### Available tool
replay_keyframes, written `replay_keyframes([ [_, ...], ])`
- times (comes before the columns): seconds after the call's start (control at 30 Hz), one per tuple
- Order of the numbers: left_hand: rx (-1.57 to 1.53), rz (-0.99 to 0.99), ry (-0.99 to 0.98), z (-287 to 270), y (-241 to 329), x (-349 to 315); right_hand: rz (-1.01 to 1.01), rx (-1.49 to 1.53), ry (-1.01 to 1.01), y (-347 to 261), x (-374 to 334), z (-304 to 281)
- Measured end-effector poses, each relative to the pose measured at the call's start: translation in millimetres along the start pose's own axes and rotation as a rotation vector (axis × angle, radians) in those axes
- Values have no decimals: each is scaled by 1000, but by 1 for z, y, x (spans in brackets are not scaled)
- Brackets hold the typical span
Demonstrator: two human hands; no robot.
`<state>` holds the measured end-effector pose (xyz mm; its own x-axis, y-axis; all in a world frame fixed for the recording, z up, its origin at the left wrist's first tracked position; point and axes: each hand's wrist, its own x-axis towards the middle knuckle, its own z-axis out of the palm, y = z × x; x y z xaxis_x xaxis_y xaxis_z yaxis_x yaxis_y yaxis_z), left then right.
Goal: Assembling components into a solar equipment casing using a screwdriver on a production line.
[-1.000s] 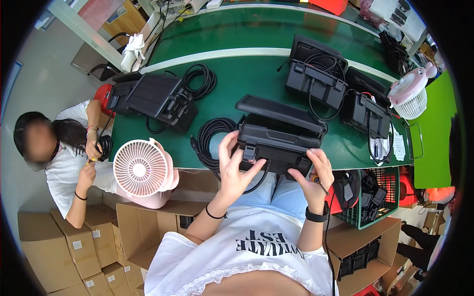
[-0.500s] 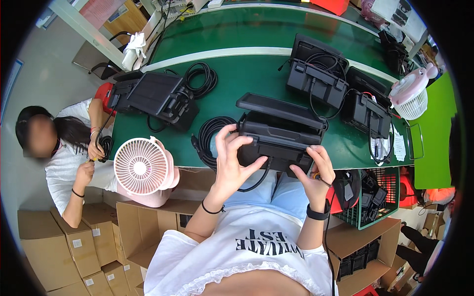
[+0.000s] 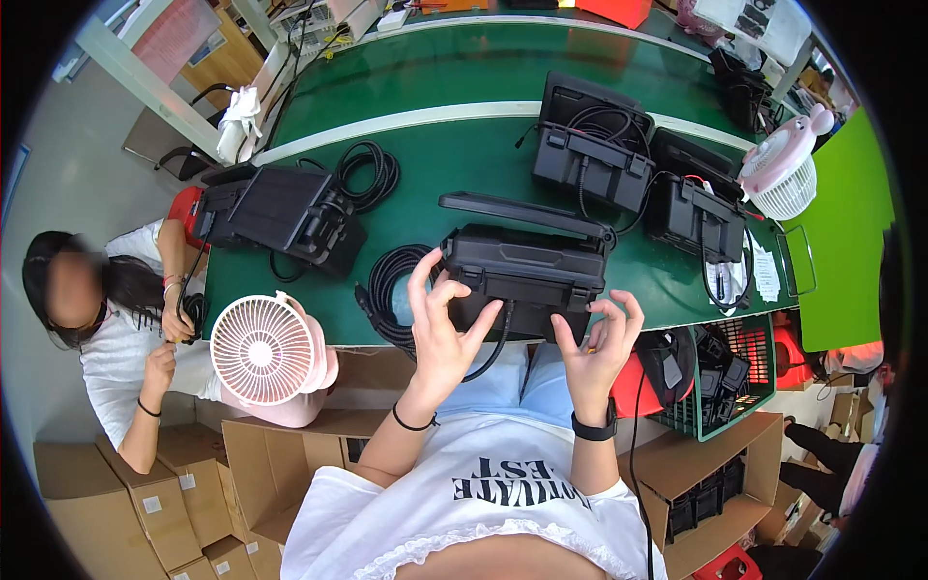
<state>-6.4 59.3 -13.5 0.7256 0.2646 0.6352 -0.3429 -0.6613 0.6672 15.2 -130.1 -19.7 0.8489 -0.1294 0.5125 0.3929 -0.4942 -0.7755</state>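
Observation:
A black plastic case (image 3: 522, 256) stands at the near edge of the green table, with a flat black panel (image 3: 527, 213) raised along its back. My left hand (image 3: 443, 324) is at the case's left front corner, fingertips on the corner and thumb against the front. At the right front corner, my right hand (image 3: 597, 343) has its fingers apart and lifted off the lid, its thumb close to the front face. A black cable (image 3: 505, 333) hangs from the middle of the front. Left of the case lies a coiled black cable (image 3: 387, 290).
Similar black cases stand at the left (image 3: 295, 217) and back right (image 3: 592, 164) of the green table (image 3: 454, 150). One pink fan (image 3: 263, 350) is at the left edge, another (image 3: 781, 169) at the right. A co-worker (image 3: 126, 319) handles a cable at left. A green crate (image 3: 744, 387) sits below right.
My right hand's fingers have come off the case's right corner and spread. The left hand stays at its corner. The whole view has shifted a little.

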Motion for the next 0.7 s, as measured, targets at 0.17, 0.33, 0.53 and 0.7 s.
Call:
replay_keyframes([
  [0.17,-17,12,20,2,-1,-1,44,172,-44,9,8,-6],
  [0.33,-6,-9,-13,1,0,2,48,296,42,5,16,-3],
  [0.53,-15,-30,-17,0,2,-2,-87,190,30,0,34,-4],
  [0.7,17,-48,-20,1,6,7,-210,20,-56,-10,34,-10],
])
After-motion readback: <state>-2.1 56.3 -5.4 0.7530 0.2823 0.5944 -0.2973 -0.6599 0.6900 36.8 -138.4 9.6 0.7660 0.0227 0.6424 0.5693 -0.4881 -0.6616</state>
